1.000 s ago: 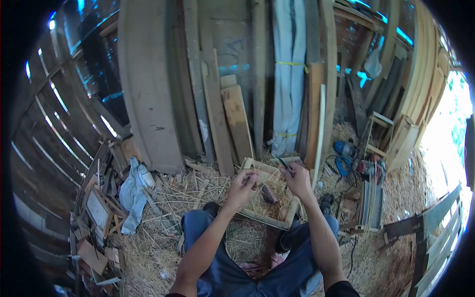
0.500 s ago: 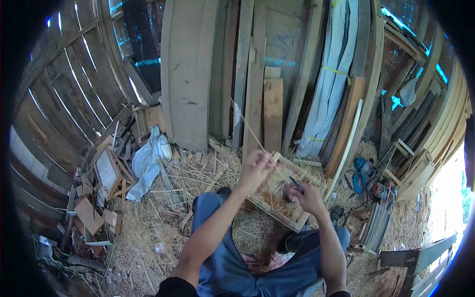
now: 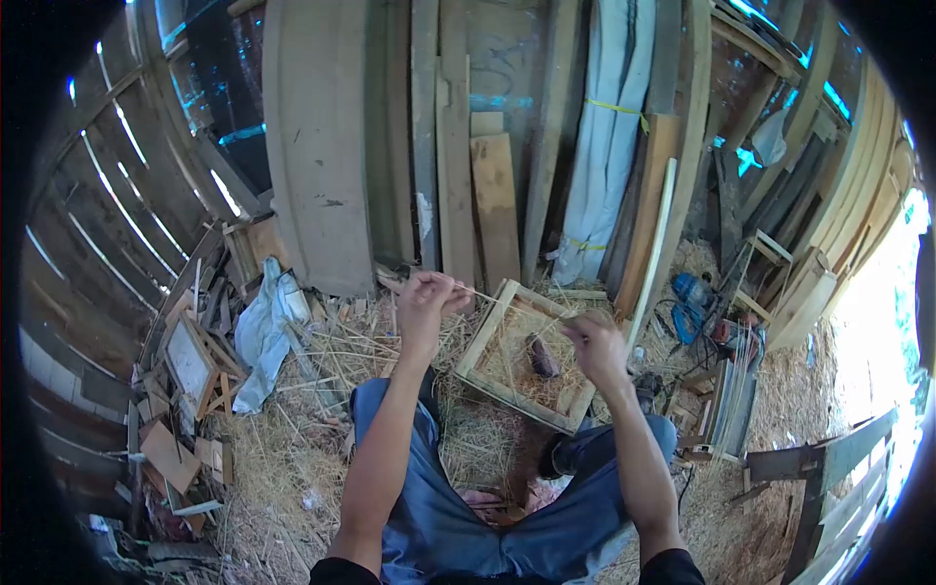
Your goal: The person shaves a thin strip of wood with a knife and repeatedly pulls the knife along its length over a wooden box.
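Note:
My left hand (image 3: 429, 304) is pinched around one end of a thin, pale wooden strip (image 3: 485, 295). The strip runs rightward above a square wooden frame (image 3: 475, 353), towards my right hand (image 3: 597, 349), whose fingers are closed at its far end. That part of the strip is thin and blurred. No dark tool shows in my right hand now. Inside the frame, on straw-like shavings, lies a dark reddish-brown object (image 3: 543, 358) whose kind I cannot make out. The frame sits between and just beyond my knees.
Boards (image 3: 322, 146) and a wrapped white bundle (image 3: 606, 146) lean on the back wall. Scrap wood (image 3: 171, 456) and a pale sheet (image 3: 265, 336) lie left. At the right are a blue power tool (image 3: 690, 304) and a wooden rack (image 3: 717, 414). Shavings cover the floor.
My left hand has moved left and the strip has swung from steep to nearly level. The dark tool seen in my right hand has gone from sight. The view has shifted right.

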The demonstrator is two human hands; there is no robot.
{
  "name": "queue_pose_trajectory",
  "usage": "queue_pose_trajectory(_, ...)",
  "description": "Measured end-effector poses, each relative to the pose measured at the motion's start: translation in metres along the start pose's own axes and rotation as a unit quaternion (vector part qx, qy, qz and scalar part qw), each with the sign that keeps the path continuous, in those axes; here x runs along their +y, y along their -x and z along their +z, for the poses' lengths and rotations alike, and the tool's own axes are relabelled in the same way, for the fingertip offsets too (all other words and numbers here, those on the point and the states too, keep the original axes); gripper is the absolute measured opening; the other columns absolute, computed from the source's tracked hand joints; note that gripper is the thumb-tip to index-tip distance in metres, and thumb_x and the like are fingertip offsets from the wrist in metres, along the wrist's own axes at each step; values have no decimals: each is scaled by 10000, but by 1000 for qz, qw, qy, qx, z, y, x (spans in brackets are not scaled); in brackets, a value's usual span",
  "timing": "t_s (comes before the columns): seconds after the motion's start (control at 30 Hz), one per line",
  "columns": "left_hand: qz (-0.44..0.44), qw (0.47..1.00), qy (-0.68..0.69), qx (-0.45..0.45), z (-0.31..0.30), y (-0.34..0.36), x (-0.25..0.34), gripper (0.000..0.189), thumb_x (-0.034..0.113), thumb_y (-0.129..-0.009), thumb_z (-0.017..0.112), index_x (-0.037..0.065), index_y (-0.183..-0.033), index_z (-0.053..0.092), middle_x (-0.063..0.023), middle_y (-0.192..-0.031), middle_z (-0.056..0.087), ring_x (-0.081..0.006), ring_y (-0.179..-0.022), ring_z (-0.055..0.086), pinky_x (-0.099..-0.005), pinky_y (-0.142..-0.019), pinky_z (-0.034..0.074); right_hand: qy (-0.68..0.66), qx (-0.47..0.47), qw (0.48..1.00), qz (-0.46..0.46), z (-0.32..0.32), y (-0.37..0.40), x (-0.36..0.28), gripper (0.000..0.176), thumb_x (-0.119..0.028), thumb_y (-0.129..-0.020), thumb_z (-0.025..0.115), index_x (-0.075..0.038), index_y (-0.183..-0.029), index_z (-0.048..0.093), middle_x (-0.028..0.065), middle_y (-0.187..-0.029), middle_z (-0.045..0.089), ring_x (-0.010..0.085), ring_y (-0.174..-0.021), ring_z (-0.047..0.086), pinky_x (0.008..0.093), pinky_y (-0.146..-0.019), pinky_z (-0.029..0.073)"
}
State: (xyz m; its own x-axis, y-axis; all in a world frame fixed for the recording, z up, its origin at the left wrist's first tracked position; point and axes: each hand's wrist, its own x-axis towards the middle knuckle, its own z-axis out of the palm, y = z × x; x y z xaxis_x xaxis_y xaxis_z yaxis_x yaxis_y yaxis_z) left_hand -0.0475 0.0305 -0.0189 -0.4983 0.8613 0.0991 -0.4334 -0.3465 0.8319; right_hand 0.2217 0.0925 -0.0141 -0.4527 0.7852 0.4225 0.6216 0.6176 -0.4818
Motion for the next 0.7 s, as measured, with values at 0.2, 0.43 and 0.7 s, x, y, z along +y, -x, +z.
queue_pose_trajectory(0.2,-25,930,-312,-193,10,20,-5,84,47,-862,627,13,-925,584,-116,-834,669,-156,-744,651,-306,-655,523,7,26,999,-23,9,-4,-16,96,-97,-805,635,-63,-893,655,97,-929,642,322,-754,639,400,-634,515)
queue_pose_trajectory(0.43,11,888,-367,-277,40,50,-35,136,72,-924,549,-14,-1021,588,-101,-781,604,-133,-659,592,-317,-627,492,20,-31,989,-141,9,-9,-25,113,-94,-815,616,-84,-927,631,42,-1005,599,294,-783,642,417,-611,528)
queue_pose_trajectory(0.7,8,949,-272,-158,41,40,-38,198,133,-949,540,-15,-1070,594,-47,-774,617,-81,-628,514,-265,-614,450,-199,-44,979,33,-17,-12,-28,277,-132,-957,469,-17,-1204,521,102,-784,603,224,-595,581,329,-536,461)
